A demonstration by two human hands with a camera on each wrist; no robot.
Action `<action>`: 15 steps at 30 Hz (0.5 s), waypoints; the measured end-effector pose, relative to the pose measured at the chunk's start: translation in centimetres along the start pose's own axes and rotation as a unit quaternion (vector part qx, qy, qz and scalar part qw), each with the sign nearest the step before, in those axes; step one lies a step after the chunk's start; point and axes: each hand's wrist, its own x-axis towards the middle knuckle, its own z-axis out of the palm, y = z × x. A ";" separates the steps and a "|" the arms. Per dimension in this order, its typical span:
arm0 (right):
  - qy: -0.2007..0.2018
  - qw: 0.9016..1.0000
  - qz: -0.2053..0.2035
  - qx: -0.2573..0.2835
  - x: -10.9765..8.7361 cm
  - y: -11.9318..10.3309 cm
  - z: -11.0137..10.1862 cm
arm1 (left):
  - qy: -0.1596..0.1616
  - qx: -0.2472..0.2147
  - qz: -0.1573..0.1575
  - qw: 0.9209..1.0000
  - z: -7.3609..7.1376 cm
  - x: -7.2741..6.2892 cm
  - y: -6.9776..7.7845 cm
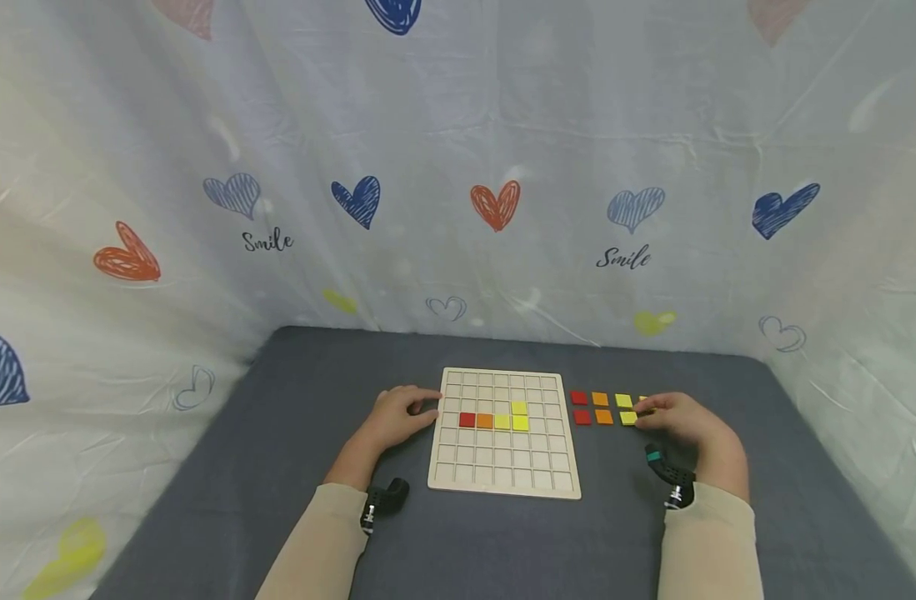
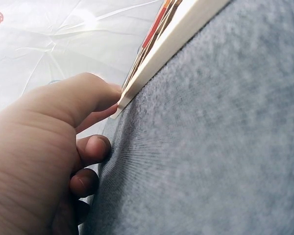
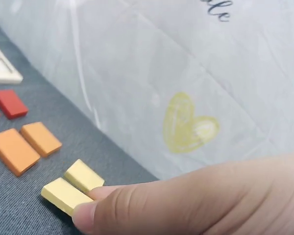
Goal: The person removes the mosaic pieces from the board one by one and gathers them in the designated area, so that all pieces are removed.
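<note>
Fingers (image 3: 105, 210) of the right hand (image 1: 686, 419): right in among the yellows, thumb touching the end of the nearer yellow tile (image 3: 66, 195), a fingertip close by the farther yellow tile (image 3: 84, 175); pinching or only touching, these angles can't tell us!
Fingers of the left hand (image 1: 393, 417): thumb and forefinger spread apart, tips at the left edge of the grid board (image 1: 495, 477), the others loosely bent.
Loose tiles: beside the board's right edge, two red tiles (image 1: 579, 398) nearest it, two orange tiles (image 1: 600, 399) next, then that yellow pair, a sliver of yellow (image 1: 642, 399) peeping out at the fingertips.
On the grid: a neat row, red square (image 1: 468, 420), orange square (image 1: 484, 421), two yellow squares (image 1: 502, 422), and one upper yellow square (image 1: 519, 407) above the right end.
Wrists: black devices (image 1: 388, 497) on both, beige sleeves (image 1: 708, 546) behind.
Desk (image 1: 503, 546): dark grey, carrying board and tiles.
Backdrop: pale curtain (image 1: 427, 125), hearts and "Smile" across it.
</note>
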 end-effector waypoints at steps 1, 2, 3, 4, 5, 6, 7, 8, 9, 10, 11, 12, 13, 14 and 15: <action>-0.003 1.000 0.003 0.002 0.1 0.0 0.1 | -0.001 -0.001 0.000 1.000 0.0 0.0 0.0; -0.006 1.000 0.005 0.007 0.1 0.0 0.1 | 0.000 -0.002 0.000 1.000 0.0 0.0 0.0; -0.009 1.000 0.006 0.012 0.1 0.0 0.2 | 0.000 -0.004 0.002 1.000 0.0 0.0 0.0; -0.008 1.000 0.008 0.013 0.1 0.0 0.2 | 0.000 -0.006 0.002 1.000 0.0 0.0 0.0; -0.005 1.000 0.010 0.016 0.0 -0.1 0.2 | 0.001 -0.008 0.003 1.000 0.0 0.0 0.0; -0.001 1.000 0.012 0.016 0.0 -0.2 0.2 | 0.001 -0.010 0.004 1.000 -0.1 0.0 0.0; 0.004 1.000 0.014 0.013 -0.1 -0.3 0.2 | 0.001 -0.012 0.005 1.000 -0.1 0.0 0.0; 0.009 1.000 0.014 0.012 -0.1 -0.4 0.2 | 0.003 -0.013 0.006 1.000 -0.1 0.0 0.0; 0.016 1.000 0.012 0.004 -0.2 -0.6 0.1 | 0.002 -0.013 0.006 1.000 -0.1 0.0 0.0; 0.023 1.000 0.011 -0.001 -0.3 -0.8 0.1 | 0.002 -0.013 0.006 1.000 -0.1 0.0 0.0; 0.028 1.000 0.008 -0.003 -0.4 -1.0 0.0 | 0.003 -0.012 0.006 1.000 -0.1 0.0 0.0; 0.033 0.999 0.007 -0.008 -0.5 -1.2 0.0 | 0.002 -0.012 0.006 1.000 -0.1 0.0 0.0; 0.038 0.999 0.005 -0.011 -0.6 -1.5 -0.1 | 0.003 -0.011 0.007 1.000 -0.1 0.0 0.0; 0.043 0.999 0.002 -0.014 -0.7 -1.7 -0.1 | 0.003 -0.010 0.007 1.000 -0.1 0.0 0.1; 0.046 0.999 -0.002 -0.018 -0.7 -2.0 -0.2 | 0.002 -0.010 0.007 1.000 -0.1 0.0 0.1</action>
